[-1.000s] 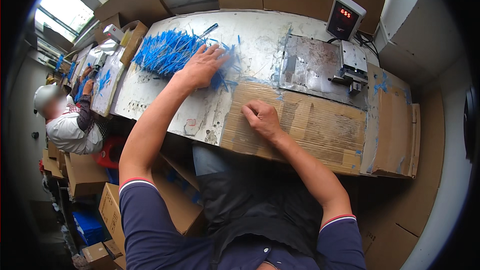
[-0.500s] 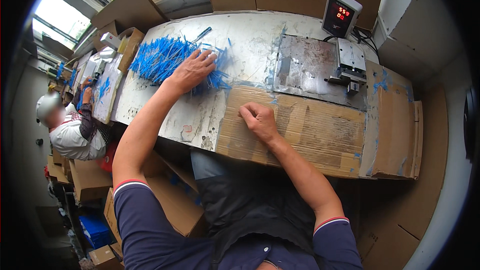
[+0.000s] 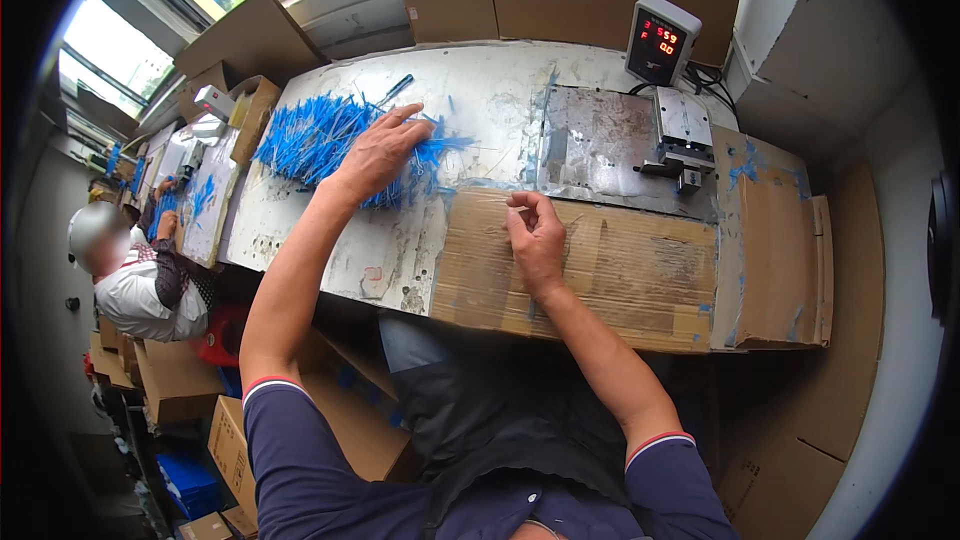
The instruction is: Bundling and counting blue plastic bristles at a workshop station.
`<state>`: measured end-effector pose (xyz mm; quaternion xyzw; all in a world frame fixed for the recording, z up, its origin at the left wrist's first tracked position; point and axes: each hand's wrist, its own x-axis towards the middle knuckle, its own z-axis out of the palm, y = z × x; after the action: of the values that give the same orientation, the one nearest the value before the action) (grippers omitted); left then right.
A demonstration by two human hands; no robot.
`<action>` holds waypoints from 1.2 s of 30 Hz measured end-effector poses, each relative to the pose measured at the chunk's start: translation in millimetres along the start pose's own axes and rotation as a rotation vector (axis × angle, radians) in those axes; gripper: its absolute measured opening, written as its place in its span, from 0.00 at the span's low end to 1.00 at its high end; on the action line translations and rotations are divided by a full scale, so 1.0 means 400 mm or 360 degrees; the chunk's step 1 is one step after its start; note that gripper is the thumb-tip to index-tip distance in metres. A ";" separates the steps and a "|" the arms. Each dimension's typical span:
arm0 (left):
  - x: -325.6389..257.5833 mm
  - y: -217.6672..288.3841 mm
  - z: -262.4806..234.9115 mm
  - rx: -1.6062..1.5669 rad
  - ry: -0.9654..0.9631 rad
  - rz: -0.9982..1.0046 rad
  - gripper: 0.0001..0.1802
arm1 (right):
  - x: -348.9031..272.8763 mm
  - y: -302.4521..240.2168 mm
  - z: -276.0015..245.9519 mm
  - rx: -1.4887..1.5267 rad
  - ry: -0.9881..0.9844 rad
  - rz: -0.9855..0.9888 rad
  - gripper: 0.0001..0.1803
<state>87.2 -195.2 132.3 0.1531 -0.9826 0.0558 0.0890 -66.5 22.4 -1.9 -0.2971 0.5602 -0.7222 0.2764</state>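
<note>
A thick heap of thin blue and whitish strands lies on the worktable at the left; I cannot tell their exact kind. On the right part of this heap rests my left hand, fingers stretched forward and nothing visibly gripped. My right hand is over the cardboard sheet at the table's front edge. Its thumb and index finger are curled close together, and nothing shows between them. Just behind the heap lies a slim blue-handled tool.
A metal plate with a small metal fixture sits at the right, below a display box with red digits. A cardboard box borders the table's right end. Another person works at a table farther left.
My right hand has moved forward and turned, its fist loosening into a thumb-and-finger curl. My left hand stays at the heap, slightly shifted. The whole view has tilted a little.
</note>
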 end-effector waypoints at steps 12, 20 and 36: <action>0.027 -0.020 -0.001 -0.0871 0.0062 -0.0544 0.12 | 0.127 -0.074 0.056 -0.0338 -0.0025 -0.0263 0.18; 0.050 0.001 0.016 -0.1227 0.0010 -0.0476 0.10 | 0.267 -0.116 0.150 -0.0939 -0.0243 -0.0723 0.24; 0.088 0.070 0.144 -0.2009 0.0362 -0.0887 0.05 | 0.251 -0.044 0.001 0.0091 -0.0466 0.0354 0.13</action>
<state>36.4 -186.9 80.5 0.3118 -0.7359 -0.5349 0.2742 -134.7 -47.8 27.3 -0.3272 0.5227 -0.6518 0.4414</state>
